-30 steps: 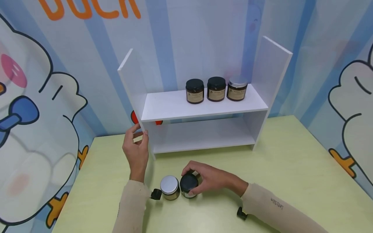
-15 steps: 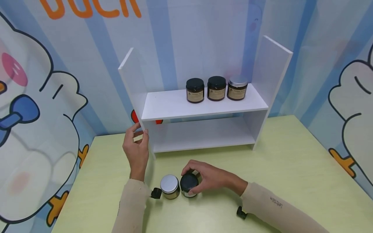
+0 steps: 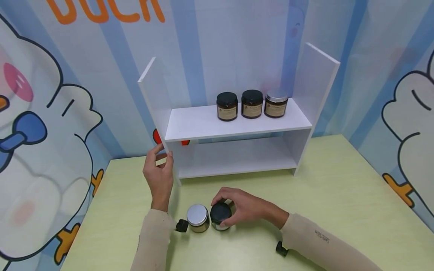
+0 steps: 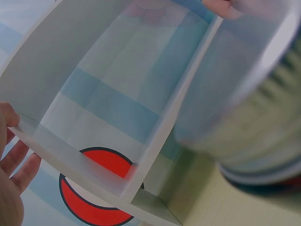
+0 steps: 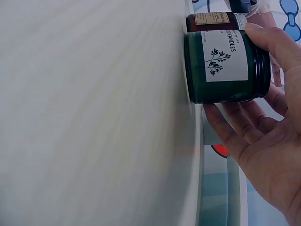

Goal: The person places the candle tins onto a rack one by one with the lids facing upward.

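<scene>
My left hand (image 3: 158,178) holds the left side panel of a white two-tier shelf (image 3: 194,122), thumb and fingers on opposite faces, as the left wrist view also shows. On the table, my right hand (image 3: 249,206) grips a candle jar (image 3: 220,213) by its sides. Its lid is black, and the right wrist view shows green glass (image 5: 195,66) and a white label with a plant drawing. Just left of it stands an amber jar (image 3: 197,216) with a silver lid, large and blurred in the left wrist view.
Three brown-labelled jars stand in a row on the upper board toward the right: two black-lidded jars (image 3: 227,106) and a silver-lidded jar (image 3: 276,104). Behind the pale green table (image 3: 339,195) hangs a striped blue backdrop (image 3: 234,45) with cartoon ducks.
</scene>
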